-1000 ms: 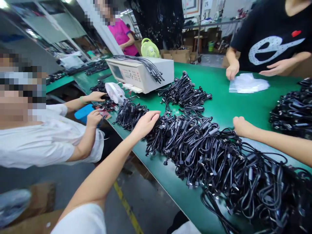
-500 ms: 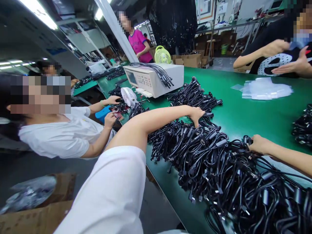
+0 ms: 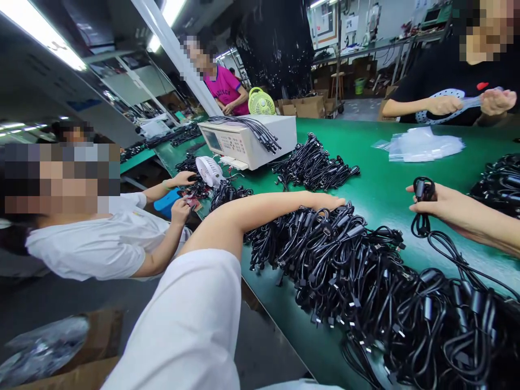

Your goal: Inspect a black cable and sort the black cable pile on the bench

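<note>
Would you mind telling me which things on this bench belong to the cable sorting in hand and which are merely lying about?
In hand:
- right hand, gripping a coiled cable lifted off the green table
- left hand, resting on the big cable pile

Lying about:
- beige tester box
- small white fan
- clear plastic bags
- smaller cable heap

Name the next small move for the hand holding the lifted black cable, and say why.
Probably lift the right hand a little higher: its looped black cable still trails into the big heap of black cables, which the left hand rests on.
</note>
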Demonstrator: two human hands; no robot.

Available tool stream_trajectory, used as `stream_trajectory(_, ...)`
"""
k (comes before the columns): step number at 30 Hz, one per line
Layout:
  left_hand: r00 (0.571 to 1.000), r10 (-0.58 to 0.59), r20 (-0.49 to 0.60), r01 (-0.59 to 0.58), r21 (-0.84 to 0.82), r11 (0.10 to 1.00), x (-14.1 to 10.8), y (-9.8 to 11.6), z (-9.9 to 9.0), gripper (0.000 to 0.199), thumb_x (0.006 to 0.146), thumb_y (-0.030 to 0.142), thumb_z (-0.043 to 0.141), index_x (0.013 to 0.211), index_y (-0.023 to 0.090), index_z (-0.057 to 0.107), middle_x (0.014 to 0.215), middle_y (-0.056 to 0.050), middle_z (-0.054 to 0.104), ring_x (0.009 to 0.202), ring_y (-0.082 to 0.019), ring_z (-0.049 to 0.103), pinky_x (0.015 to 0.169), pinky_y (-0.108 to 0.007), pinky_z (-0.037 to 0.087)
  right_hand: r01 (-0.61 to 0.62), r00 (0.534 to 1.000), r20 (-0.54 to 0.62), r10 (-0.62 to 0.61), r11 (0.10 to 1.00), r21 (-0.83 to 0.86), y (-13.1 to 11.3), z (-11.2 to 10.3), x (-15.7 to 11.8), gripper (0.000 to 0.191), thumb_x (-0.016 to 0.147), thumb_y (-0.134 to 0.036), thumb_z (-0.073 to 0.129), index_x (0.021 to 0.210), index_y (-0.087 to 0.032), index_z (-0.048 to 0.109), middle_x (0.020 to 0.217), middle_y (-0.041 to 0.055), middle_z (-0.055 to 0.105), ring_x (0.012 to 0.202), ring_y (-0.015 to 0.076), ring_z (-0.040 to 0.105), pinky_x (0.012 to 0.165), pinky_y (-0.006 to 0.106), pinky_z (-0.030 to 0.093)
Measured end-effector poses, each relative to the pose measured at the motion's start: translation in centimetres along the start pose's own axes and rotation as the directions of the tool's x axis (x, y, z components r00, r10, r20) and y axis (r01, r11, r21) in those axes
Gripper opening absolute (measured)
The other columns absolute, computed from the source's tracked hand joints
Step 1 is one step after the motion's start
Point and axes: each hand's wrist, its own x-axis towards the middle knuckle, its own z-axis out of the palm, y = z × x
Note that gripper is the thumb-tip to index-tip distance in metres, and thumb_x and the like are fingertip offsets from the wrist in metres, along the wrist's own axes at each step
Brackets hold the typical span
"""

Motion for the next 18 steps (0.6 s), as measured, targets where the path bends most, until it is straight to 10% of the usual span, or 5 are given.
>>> stream_trajectory(10, 0.947, -0.224, -0.232, 0.175, -0.214, 0.961, -4.8, -1.3, -4.4, 0.073, 0.071, 0.039, 0.062, 0.132, 0.011, 0.036, 0.107, -0.015, 0.067, 0.087, -0.026, 0.065, 0.078, -0.036, 0.050, 0.031, 0.999, -0.026, -0.023, 0.932, 0.362, -3.7, -1.5, -4.7, 0.040, 0.079, -0.026, 0.072, 0.116, -0.035, 0.060, 0.103, 0.0070, 0.074, 0.103, 0.0242, 0.069, 0.103, 0.043, 0.048)
stream_trajectory(18, 0.844, -0.237, -0.481, 0.085, -0.316, 0.945, -13.1, 0.8, -11.2, 0.056, 0.065, 0.029, 0.062, 0.117, 0.011, 0.052, 0.110, -0.009, 0.063, 0.102, -0.025, 0.059, 0.095, -0.038, 0.047, -0.099, 0.994, 0.055, 0.095, 0.992, 0.077, -2.9, -0.4, -3.5, 0.015, 0.077, -0.016, 0.077, 0.091, -0.018, 0.070, 0.090, 0.0092, 0.073, 0.087, 0.0204, 0.067, 0.090, 0.039, 0.053)
